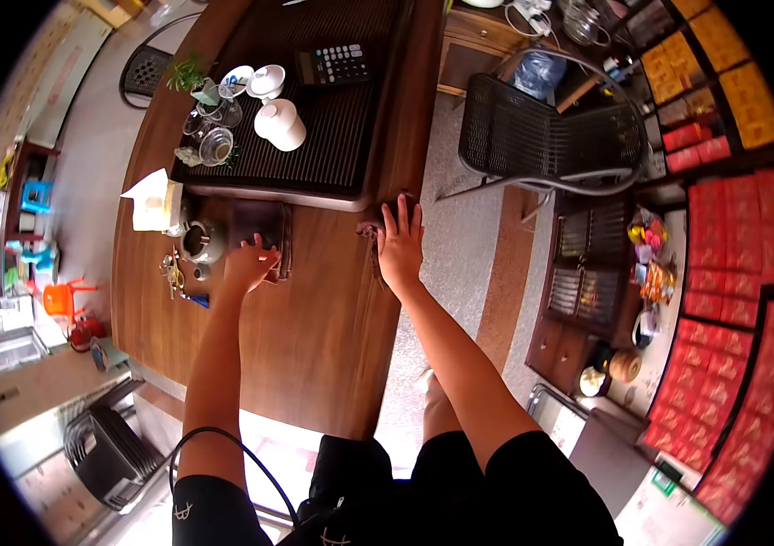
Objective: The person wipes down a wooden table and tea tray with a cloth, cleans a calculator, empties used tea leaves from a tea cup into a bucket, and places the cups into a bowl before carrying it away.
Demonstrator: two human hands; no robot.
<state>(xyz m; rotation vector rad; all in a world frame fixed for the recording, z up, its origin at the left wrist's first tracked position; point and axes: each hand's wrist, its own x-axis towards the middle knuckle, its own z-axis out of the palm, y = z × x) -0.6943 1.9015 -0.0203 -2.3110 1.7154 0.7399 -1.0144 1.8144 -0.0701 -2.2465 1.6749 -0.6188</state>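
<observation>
My right hand (pixel 399 247) lies with its fingers spread on a crumpled dark brown cloth (pixel 372 229), by the right edge of the wooden table (pixel 314 337). Across from it, my left hand (pixel 252 264) has its fingers bent over the near edge of a dark square flat thing (pixel 258 218), whose exact kind I cannot make out. A brown folded edge shows along that thing's right side. Just left of it stands a dark round teapot (pixel 197 243), with a small cup (pixel 202 271) in front.
The slatted tea tray (pixel 337 136) carries a white lidded jar (pixel 279 126), glass cups (pixel 217 146) and a calculator (pixel 336 65). A tissue pack (pixel 157 202) stands at the table's left. Black chairs (pixel 551 136) and shelves of red boxes (pixel 723 237) are on the right.
</observation>
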